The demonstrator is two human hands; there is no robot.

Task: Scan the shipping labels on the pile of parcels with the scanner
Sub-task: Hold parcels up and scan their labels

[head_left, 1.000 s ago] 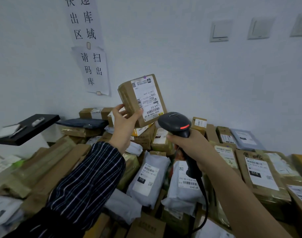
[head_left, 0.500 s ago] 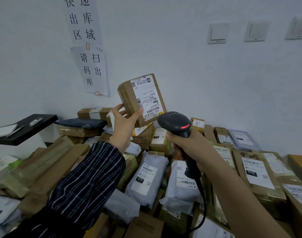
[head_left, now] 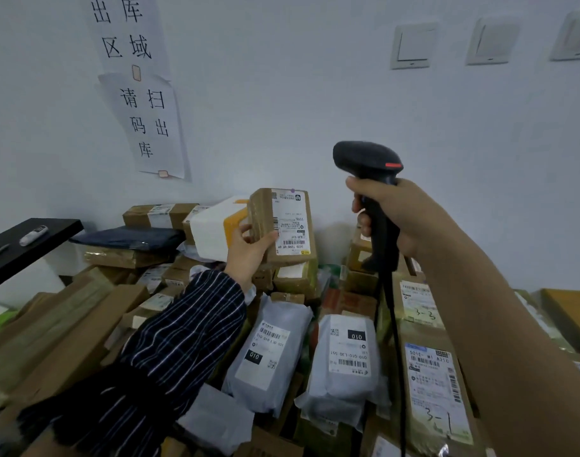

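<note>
The small brown box (head_left: 264, 212) is gripped in the left hand (head_left: 249, 255), with the thumb laid across the lower edge of its face and the fingers curled behind. The handle of the scanner (head_left: 364, 158) is wrapped by the right hand (head_left: 404, 219), with the fingers curled round its front. The box is held upright, low over the back of the pile (head_left: 269, 351), just in front of a white-and-yellow carton (head_left: 209, 232).

The label (head_left: 292, 225) is turned toward the wearer, and its barcode is printed at the bottom, close to the thumb. The scanner head is carried above and to the right of the box, and its nose seems to be aimed past the top edge.

For a clean read, the nose should be dipped onto the barcode, the label angled squarely to it, and the thumb slid clear of the bars. The cable (head_left: 394, 324) is draped down over the parcels, so snagging should be watched for.
</note>
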